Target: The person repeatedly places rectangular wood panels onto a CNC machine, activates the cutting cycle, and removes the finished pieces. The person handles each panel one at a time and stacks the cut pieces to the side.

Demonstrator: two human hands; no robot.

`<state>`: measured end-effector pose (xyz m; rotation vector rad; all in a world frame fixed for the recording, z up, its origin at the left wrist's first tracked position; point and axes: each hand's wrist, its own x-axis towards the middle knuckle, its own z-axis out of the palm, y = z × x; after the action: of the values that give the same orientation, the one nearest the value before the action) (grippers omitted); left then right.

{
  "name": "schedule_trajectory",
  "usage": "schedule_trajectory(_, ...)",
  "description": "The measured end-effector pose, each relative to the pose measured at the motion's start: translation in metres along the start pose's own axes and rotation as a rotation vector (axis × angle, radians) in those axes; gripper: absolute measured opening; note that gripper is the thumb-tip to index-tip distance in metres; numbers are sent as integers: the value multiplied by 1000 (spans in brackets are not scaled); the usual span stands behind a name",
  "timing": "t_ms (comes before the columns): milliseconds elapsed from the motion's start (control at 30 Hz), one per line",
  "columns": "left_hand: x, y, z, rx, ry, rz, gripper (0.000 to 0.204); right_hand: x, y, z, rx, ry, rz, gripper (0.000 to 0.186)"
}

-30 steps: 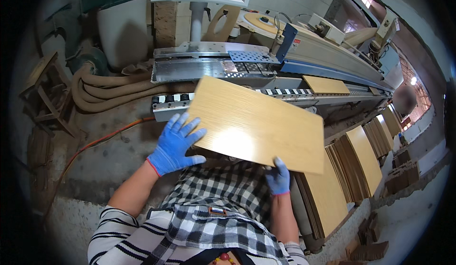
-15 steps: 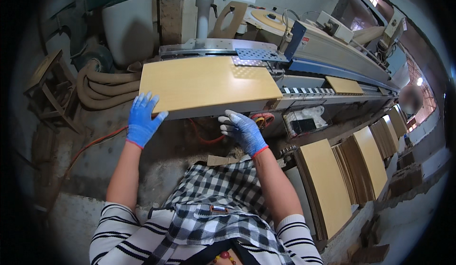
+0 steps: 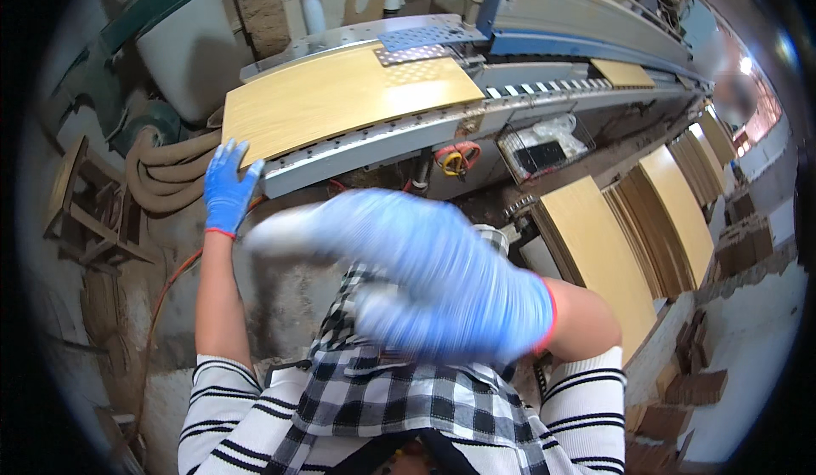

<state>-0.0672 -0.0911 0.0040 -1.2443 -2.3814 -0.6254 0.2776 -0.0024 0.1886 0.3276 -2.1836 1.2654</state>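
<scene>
A long, light wood-coloured panel [image 3: 323, 101] lies on the bed of a long machine, its right part under a perforated plate [image 3: 416, 37]. At the panel's near left corner is my left hand [image 3: 228, 187] in a blue glove, its outstretched fingers against the end and the thumb apart from them. My right hand [image 3: 425, 271], in a matching glove, is raised close in front of my chest, large and smeared by motion. It is away from the panel, and I cannot see anything in it.
Stacks of similar panels [image 3: 586, 245] stand on the right. A second panel [image 3: 622, 73] lies farther along the machine. Below the bed hangs a wire basket [image 3: 544, 147] holding a dark object and clear plastic. Thick hoses [image 3: 166, 169] and a wooden stool [image 3: 81, 203] are at left.
My right hand has come up and toward me from beside the machine's front edge. The panel has shifted away from the bed's near edge, and my left hand stays at its corner.
</scene>
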Motion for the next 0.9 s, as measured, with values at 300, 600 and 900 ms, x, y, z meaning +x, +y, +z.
schedule_trajectory(300, -9, -8, -10, -53, 60, -137, 49, 7, -45, 61, 194, 290, -215, 36)
schedule_trajectory(600, -14, -21, -3, -65, 52, -182, 49, 7, -49, 40, 95, 203, -255, 43)
schedule_trajectory(900, -12, -27, -4, -101, 38, -179, 51, -12, -55, 8, -24, 197, -142, 50)
